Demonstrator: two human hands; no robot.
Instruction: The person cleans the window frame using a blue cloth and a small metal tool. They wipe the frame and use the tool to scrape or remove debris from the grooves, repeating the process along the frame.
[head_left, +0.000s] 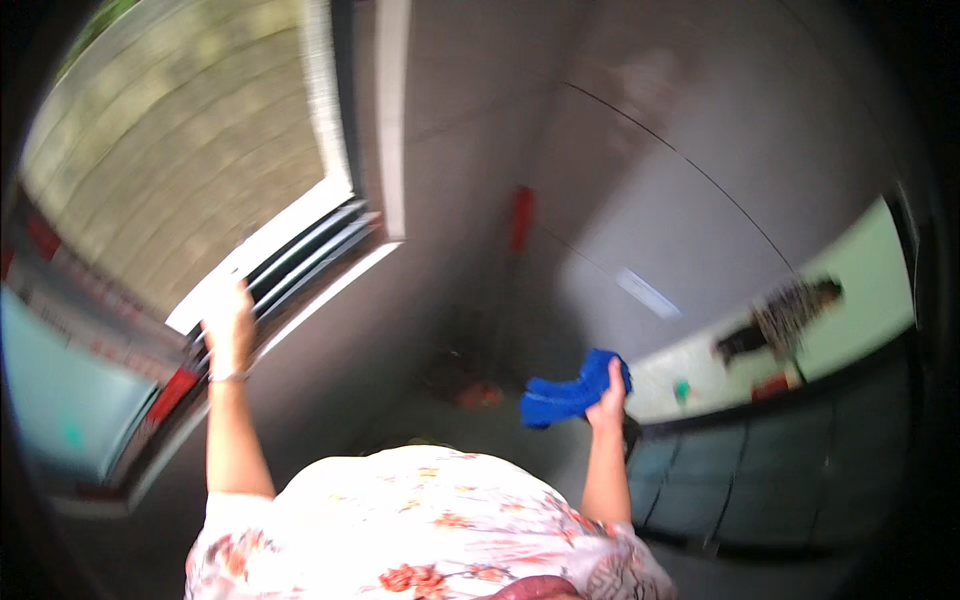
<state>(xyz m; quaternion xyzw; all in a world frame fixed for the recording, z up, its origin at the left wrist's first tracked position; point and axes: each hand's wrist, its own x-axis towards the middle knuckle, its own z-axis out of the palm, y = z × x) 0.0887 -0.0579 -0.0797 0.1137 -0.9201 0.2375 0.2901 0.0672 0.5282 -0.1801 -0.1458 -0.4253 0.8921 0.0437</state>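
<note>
My right hand (611, 397) grips a folded blue cloth (562, 394), thumb on top, the cloth drooping toward the left. On the other side, my left hand (229, 322) is at the lower edge of a window frame (300, 247) and appears to touch it. Glare and blur hide its fingers, so I cannot tell whether they grip the frame. Beyond the window glass (187, 165) lies a blurred tiled or paved surface.
A small red object (522, 219) is on the grey wall (480, 135). Another person (787, 319) appears at far right, against a pale green surface (862, 277). Dark glossy panels (750, 472) lie below. Another pane (67, 382), pale blue, with a red strip (171, 395), is at left.
</note>
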